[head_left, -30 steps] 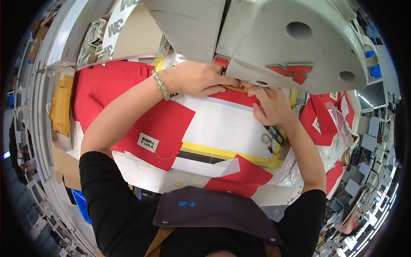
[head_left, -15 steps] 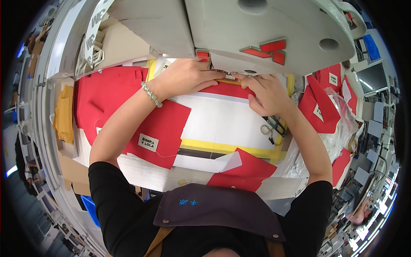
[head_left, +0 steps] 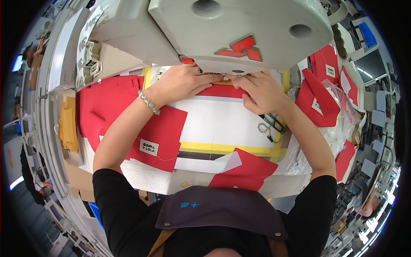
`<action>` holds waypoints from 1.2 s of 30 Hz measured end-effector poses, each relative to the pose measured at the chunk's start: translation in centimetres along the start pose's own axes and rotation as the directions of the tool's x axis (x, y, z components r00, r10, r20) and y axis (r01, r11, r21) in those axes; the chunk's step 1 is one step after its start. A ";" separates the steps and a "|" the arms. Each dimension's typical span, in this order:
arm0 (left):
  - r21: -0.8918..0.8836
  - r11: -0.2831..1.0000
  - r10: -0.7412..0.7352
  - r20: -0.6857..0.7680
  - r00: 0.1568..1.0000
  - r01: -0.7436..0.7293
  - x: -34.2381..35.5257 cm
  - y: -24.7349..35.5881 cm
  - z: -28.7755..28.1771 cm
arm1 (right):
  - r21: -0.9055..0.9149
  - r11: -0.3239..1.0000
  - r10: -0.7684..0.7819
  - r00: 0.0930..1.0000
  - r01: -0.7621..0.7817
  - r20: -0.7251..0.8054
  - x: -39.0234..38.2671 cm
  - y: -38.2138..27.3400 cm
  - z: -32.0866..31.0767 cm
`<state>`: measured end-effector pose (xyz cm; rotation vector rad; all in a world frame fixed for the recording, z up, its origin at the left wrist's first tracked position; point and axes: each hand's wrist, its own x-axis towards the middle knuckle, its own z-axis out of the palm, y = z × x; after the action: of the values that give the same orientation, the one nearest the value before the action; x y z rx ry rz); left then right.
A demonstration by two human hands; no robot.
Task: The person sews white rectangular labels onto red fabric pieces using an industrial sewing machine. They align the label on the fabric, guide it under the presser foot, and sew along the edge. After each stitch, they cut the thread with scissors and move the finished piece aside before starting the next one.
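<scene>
A red fabric piece [head_left: 222, 91] with a pale label, mostly hidden, lies under the head of a grey sewing machine [head_left: 257, 21]. My left hand [head_left: 177, 85], wearing a bead bracelet, rests on its left part with fingers stretched flat toward the needle area. At the right end of the label, the bent fingers of my right hand [head_left: 263, 92] close on the fabric near my left fingertip. Dark green thread snips [head_left: 274, 123] with a cord loop show beside the heel of my right hand. Whether that hand touches them is hidden.
Red labelled fabric pieces [head_left: 165, 124] lie to the left, with more red pieces [head_left: 308, 103] on plastic wrap at right. A stack of yellow pieces [head_left: 67, 124] and a bundle of labels [head_left: 91, 60] sit at far left. Yellow tape [head_left: 231, 148] borders the white work surface.
My view has shifted slightly, so the machine head appears further left and higher. Both hands stay at the label, with the fingertips a little closer together.
</scene>
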<state>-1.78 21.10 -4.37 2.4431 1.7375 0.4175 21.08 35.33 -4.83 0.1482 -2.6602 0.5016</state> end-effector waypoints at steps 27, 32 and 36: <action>-0.009 0.998 -0.069 -0.051 0.996 0.068 0.0 -2.2 1.6 | -0.105 0.990 -0.112 0.984 0.098 -0.137 0.0 1.7 -0.3; -0.029 0.970 -0.242 0.013 0.970 0.242 -0.4 -3.0 2.5 | -0.092 0.991 -0.107 0.981 0.094 -0.159 0.3 2.0 -0.2; 0.019 0.991 -0.136 0.025 0.990 0.135 -0.1 -2.3 1.8 | -0.102 0.990 -0.111 0.977 0.093 -0.181 0.3 1.6 -0.3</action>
<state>-3.42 21.87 -6.65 2.3126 1.8895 0.3546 20.64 36.94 -4.99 0.1990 -2.4729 0.3404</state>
